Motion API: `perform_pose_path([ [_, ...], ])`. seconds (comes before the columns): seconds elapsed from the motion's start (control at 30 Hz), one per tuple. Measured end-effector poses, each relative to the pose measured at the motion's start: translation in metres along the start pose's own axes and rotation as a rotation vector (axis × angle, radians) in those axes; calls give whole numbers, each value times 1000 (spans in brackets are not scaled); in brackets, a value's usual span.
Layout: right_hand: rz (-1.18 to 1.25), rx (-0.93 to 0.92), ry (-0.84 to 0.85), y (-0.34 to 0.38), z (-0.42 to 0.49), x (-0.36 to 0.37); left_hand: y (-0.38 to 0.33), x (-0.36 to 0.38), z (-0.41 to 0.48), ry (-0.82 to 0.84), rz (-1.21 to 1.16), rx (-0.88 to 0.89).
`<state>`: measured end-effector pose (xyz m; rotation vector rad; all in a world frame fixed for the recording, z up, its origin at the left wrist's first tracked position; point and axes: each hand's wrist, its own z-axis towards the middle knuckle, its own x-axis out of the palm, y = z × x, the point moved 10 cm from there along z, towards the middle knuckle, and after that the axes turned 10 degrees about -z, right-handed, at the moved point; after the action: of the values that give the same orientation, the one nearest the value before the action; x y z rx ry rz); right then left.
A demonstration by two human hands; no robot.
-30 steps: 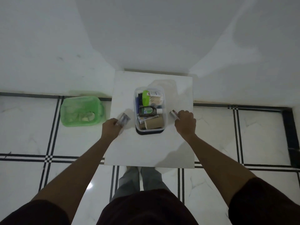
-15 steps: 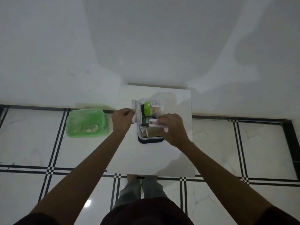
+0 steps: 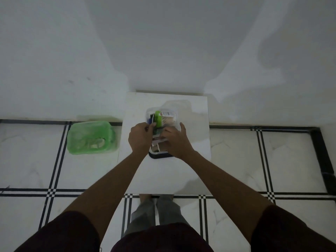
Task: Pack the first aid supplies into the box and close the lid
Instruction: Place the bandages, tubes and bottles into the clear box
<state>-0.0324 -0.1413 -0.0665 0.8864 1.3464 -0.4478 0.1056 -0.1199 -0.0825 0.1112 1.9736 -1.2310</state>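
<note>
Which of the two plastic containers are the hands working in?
The clear box on the white table, under both hands; the green container sits untouched on the floor to its left.

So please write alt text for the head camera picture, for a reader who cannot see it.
Seen from above, a person's left hand and right hand press supplies into a clear box on a small white table. A green container sits on the tiled floor to the left.
</note>
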Motion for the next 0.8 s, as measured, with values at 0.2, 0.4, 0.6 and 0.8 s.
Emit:
perform_pose_path([
  [0.2, 65, 61, -24, -12, -5, 4, 10, -10, 5, -21, -345, 33],
  [0.4, 422, 374, -208, -48, -41, -5, 28, 21, -1, 297, -190, -108],
  [0.6, 66, 284, -91, -44, -46, 11, 26, 30, -15, 366, -151, -107],
  [0.8, 26, 283, -174, -40, -32, -8, 27, 30, -14, 401, -158, -155],
])
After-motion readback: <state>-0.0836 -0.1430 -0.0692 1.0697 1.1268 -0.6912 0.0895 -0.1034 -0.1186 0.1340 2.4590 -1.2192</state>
